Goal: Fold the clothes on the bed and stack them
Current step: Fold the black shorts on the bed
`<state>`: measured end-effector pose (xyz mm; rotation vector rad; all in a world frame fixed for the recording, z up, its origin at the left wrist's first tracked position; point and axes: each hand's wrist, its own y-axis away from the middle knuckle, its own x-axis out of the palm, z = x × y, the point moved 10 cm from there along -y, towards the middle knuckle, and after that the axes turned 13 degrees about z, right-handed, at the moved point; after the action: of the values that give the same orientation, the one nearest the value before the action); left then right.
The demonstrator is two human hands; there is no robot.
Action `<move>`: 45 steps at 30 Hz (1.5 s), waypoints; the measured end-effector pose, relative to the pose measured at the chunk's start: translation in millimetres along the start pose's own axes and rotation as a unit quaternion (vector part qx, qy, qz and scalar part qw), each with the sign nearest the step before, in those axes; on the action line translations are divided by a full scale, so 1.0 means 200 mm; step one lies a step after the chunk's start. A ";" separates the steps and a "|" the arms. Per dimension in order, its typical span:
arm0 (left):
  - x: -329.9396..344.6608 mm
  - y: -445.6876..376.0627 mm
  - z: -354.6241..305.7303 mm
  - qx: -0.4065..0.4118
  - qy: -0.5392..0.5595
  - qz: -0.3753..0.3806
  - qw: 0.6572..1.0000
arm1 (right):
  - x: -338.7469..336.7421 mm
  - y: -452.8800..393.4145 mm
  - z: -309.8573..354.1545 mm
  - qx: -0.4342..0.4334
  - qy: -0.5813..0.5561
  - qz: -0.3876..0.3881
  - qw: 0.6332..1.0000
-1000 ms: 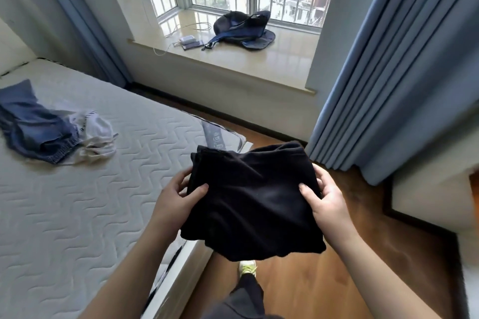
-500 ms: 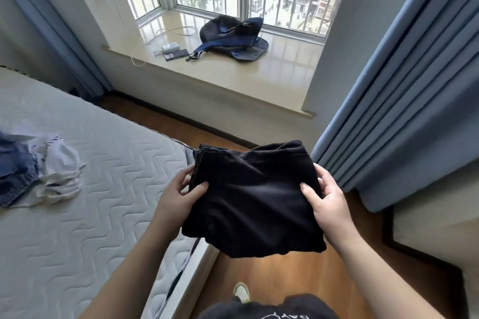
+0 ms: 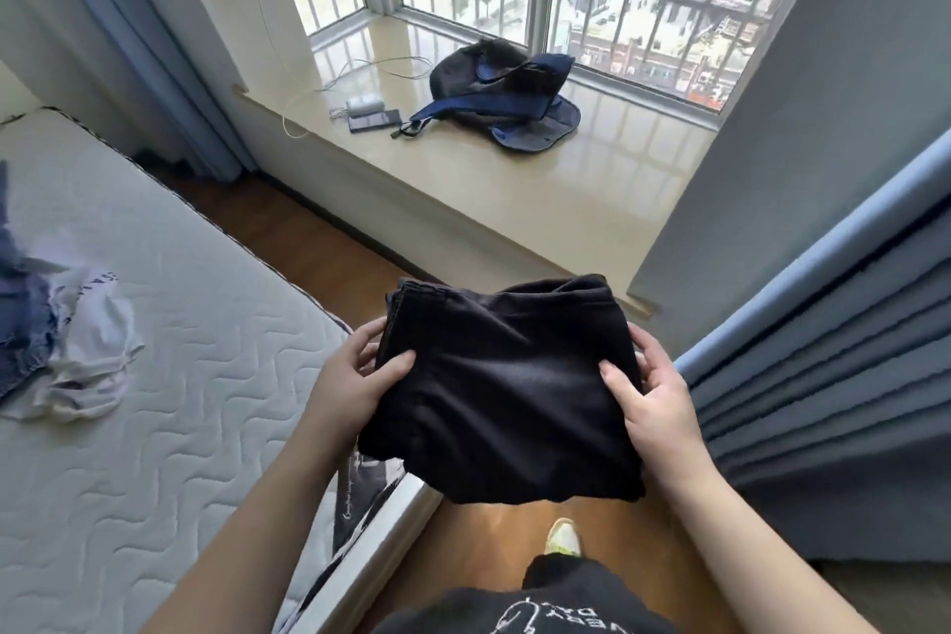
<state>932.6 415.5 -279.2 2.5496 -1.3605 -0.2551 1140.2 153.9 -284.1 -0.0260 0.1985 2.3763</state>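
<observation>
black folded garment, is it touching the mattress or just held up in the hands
Apart. The head view shows the black folded garment gripped by the left hand and right hand over the wooden floor, beyond the mattress edge.

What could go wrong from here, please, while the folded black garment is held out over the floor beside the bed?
1. The folded black garment is gripped only at its side edges by the left hand and right hand; its lower layers sag and might unfold.
2. It hangs over the wooden floor, not the mattress, so a slip would likely drop it there.
3. The crumpled white garment and blue garment could crowd a stack.
</observation>
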 end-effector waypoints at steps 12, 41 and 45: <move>-0.09 -0.42 -0.10 -0.018 0.047 -0.137 0.989 | -0.05 -0.87 0.09 0.027 0.031 0.129 0.991; -1.11 -1.18 0.03 -0.088 0.099 -0.356 0.925 | 1.22 -2.58 0.21 0.016 0.072 0.394 0.916; -1.22 -1.21 0.05 -0.121 0.083 -0.401 0.904 | 1.43 -2.77 0.19 0.028 0.104 0.448 0.888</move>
<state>987.1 748.2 -348.3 2.6819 -0.1399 -0.3067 1313.3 750.9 -344.1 -0.2028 0.4594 3.2927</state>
